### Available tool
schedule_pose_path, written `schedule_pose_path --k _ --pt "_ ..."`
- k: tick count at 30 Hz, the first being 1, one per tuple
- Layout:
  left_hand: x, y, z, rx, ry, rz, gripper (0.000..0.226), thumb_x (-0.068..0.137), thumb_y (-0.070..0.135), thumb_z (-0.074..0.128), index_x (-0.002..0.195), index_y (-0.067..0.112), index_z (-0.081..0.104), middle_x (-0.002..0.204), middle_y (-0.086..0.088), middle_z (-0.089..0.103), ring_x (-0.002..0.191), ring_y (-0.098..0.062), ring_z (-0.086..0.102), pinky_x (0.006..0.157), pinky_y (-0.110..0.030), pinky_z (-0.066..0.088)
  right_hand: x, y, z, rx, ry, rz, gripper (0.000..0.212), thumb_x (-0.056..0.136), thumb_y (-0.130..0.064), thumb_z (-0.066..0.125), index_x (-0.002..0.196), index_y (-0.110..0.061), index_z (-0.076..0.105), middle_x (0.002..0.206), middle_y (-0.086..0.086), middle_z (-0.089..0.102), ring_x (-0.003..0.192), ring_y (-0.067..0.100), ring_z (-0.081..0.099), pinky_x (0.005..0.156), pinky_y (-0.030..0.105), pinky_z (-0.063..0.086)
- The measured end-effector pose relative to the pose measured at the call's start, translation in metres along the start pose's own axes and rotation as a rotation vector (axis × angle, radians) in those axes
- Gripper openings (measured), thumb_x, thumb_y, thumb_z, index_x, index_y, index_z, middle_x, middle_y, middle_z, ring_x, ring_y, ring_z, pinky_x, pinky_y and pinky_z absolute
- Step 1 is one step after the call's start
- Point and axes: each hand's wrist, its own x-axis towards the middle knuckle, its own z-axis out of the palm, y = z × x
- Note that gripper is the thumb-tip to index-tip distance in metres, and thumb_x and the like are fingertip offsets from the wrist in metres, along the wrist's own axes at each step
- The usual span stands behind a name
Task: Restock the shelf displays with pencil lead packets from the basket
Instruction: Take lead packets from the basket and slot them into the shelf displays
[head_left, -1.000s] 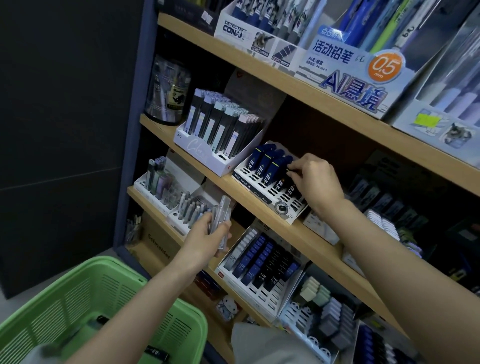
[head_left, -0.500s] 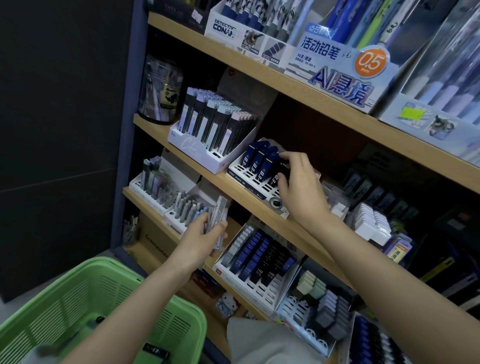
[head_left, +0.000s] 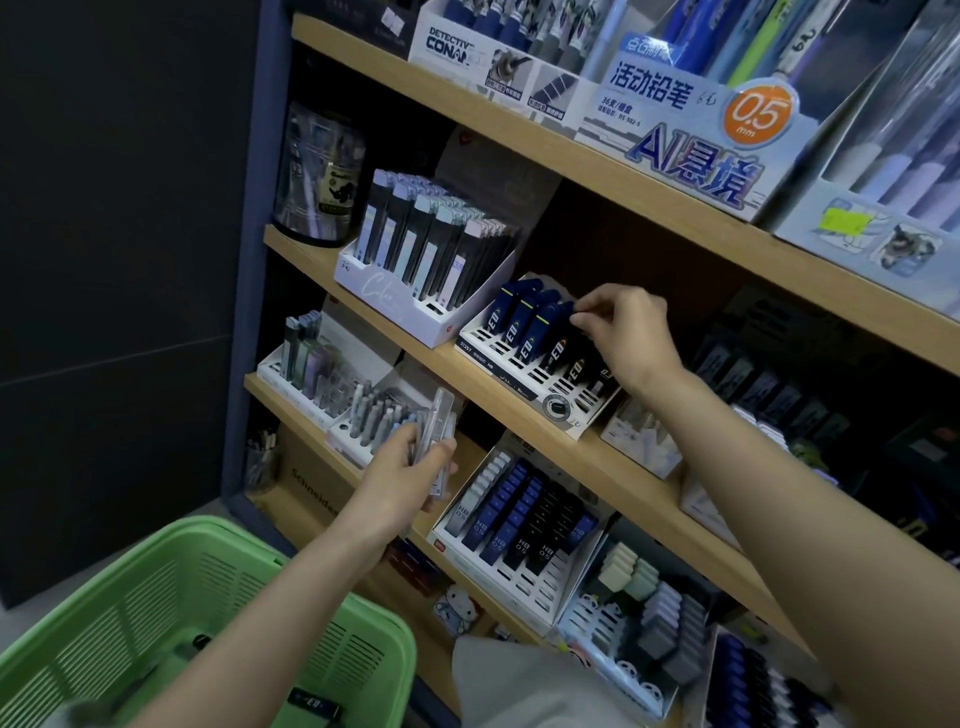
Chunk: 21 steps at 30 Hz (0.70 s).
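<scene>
At the lower left of the frame sits a green basket (head_left: 156, 613) with slatted walls; a dark lead packet (head_left: 314, 707) lies in its bottom, close to the lower edge, and the left forearm crosses above it. Just beyond, at lower centre, the left hand (head_left: 405, 473) is curled round a bunch of clear packets (head_left: 439, 434), held upright in front of the lower shelf. To the right of that hand a tilted white display (head_left: 511, 530) holds rows of blue, black and pale packets marked HB 0.5, and beside it an eraser rack (head_left: 649, 618) stands partly filled. Higher, at centre right, the right hand (head_left: 626, 332) reaches over the middle shelf, thumb and forefinger pinching the top of a dark blue packet (head_left: 556, 325), the last of a short row standing in a white slotted tray (head_left: 530, 387) whose front slots are bare. Left of that tray a white box (head_left: 395, 306) is packed with tall dark packets, and a clear jar (head_left: 319, 171) stands at the shelf end. A pencil carton (head_left: 691, 124) marked 0.5 fills the top shelf.
</scene>
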Motion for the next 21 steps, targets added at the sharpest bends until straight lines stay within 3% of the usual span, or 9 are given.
schedule_pose_path --k 4,10,12,17,21 --pt "0.0 0.001 0.003 -0.013 -0.02 0.006 0.007 0.098 0.023 0.048 0.096 0.029 0.049 0.087 -0.004 0.062 0.062 -0.01 0.056 0.051 -0.015 0.047 0.003 -0.001 0.003 -0.049 -0.051 -0.016 0.016 0.087 -0.017 0.067 0.102 -0.013 0.071 0.107 0.007 0.067 0.101 0.017 0.061 0.094 0.034 0.05" --pt "0.002 0.0 0.004 -0.021 -0.025 -0.001 0.007 0.098 0.022 0.048 0.097 0.029 0.05 0.086 -0.004 0.061 0.063 -0.011 0.055 0.051 -0.016 0.047 0.003 -0.001 0.002 -0.126 -0.088 -0.036 0.018 0.087 -0.017 0.067 0.104 -0.011 0.071 0.109 0.007 0.067 0.103 0.016 0.06 0.093 0.029 0.049" --pt "0.002 0.0 0.005 -0.023 -0.028 -0.005 0.006 0.099 0.022 0.048 0.1 0.027 0.051 0.086 -0.004 0.061 0.064 -0.011 0.056 0.051 -0.015 0.046 0.002 -0.003 0.001 -0.173 -0.089 -0.065 0.02 0.088 -0.018 0.067 0.106 -0.012 0.071 0.112 0.005 0.067 0.106 0.017 0.061 0.096 0.034 0.049" --pt "0.001 0.0 0.006 -0.029 -0.031 -0.004 0.008 0.098 0.021 0.048 0.099 0.029 0.05 0.086 -0.004 0.061 0.067 -0.012 0.056 0.05 -0.014 0.046 -0.006 0.003 0.004 -0.173 -0.058 -0.096 0.029 0.092 -0.016 0.06 0.121 -0.012 0.064 0.12 0.007 0.064 0.109 0.02 0.059 0.095 0.039 0.05" --pt "0.002 -0.001 0.007 -0.011 -0.027 -0.012 0.009 0.098 0.021 0.049 0.107 0.023 0.051 0.087 -0.006 0.061 0.065 -0.011 0.056 0.049 -0.014 0.046 -0.015 0.003 0.012 -0.311 -0.029 -0.258 0.038 0.097 -0.011 0.05 0.135 -0.01 0.051 0.128 0.01 0.056 0.117 0.026 0.048 0.096 0.039 0.043"
